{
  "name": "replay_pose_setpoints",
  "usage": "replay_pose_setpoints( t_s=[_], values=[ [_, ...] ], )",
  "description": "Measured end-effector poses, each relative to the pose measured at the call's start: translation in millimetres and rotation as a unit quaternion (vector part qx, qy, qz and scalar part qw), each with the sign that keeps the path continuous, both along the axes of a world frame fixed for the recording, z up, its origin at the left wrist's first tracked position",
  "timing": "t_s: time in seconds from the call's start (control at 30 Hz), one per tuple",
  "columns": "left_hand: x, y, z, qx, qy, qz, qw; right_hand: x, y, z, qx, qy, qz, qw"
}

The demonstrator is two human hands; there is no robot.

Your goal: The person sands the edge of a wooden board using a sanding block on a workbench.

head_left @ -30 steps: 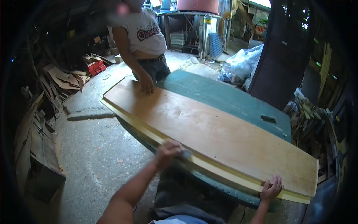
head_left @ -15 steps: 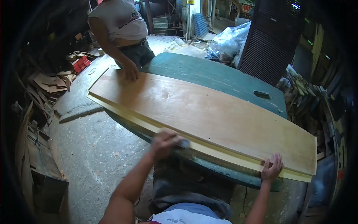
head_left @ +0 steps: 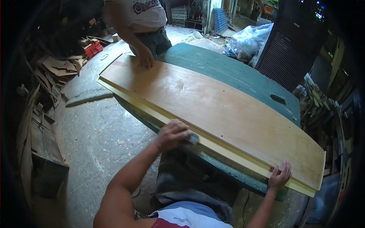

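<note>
A long wooden panel (head_left: 228, 117) with a pale yellow edge strip (head_left: 224, 152) along its near side lies on a green table (head_left: 228, 70). My left hand (head_left: 172, 135) is closed around a small greyish block (head_left: 192, 138) at the near edge of the panel, left of the middle. Toward the right end, my right hand (head_left: 280, 175) rests on the near edge, its fingers spread on the panel's top face and its thumb apart.
Across the table stands a person (head_left: 148, 22) with one hand on the panel's far left part. A dark louvered door (head_left: 285, 49) and a clear plastic bag (head_left: 247, 40) are behind. Wood scraps (head_left: 57, 66) lie at left, more wood at right.
The view has shifted and tilted. My left hand and the block stay along the near edge, less blurred now. My right hand and the other person's hand keep their places on the panel.
</note>
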State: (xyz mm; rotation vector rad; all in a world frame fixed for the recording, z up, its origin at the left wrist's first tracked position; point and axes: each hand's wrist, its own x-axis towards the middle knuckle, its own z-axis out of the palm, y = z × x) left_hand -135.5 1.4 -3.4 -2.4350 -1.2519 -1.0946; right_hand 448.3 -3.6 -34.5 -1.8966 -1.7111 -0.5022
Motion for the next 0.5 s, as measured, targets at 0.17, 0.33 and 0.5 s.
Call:
replay_pose_setpoints(
  t_s=[0.17,0.33,0.5],
  values=[
    [-142.0,12.1,-12.0,0.021,-0.013,0.148,0.989,-6.9,-0.7,1.4,0.001,0.019,-0.01,1.0],
    [-142.3,19.2,-32.3,-0.008,0.014,0.143,0.99,-15.7,-2.4,8.9,0.006,0.026,-0.013,1.0],
    [-34.8,2.6,2.4,-0.04,0.025,-0.002,0.999,-13.6,-4.7,7.4,0.014,0.028,-0.009,0.999]
  ],
)
